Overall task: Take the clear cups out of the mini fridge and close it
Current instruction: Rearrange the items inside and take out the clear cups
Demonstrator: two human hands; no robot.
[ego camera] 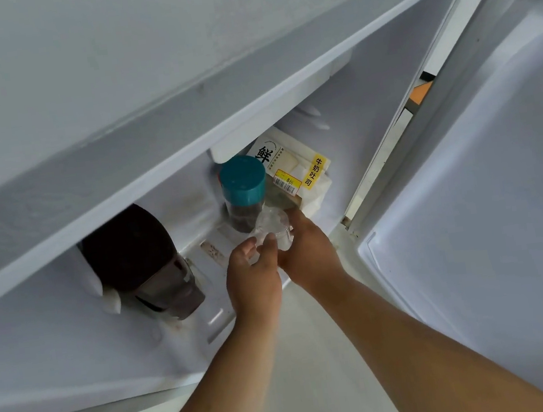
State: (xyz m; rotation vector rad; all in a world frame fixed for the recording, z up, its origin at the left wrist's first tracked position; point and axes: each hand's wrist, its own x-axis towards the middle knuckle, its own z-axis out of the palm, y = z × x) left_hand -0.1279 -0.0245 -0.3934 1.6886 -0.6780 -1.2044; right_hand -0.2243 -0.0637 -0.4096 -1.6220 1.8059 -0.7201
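A white mini fridge [179, 90] stands open below me, its door [490, 197] swung out to the right. Both my hands reach into the lower compartment. A clear plastic cup [273, 228] lies tilted between them at the front of the fridge floor. My left hand [253, 277] has its fingertips closed on the cup's near rim. My right hand [305, 253] wraps the cup's right side from behind. Whether more than one cup is stacked there I cannot tell.
Just behind the cup stands a jar with a teal lid [243, 188]. A bread pack with yellow labels [296, 171] leans at the back right. A dark brown jug [139, 261] lies on the left of the compartment. The fridge's top overhangs everything.
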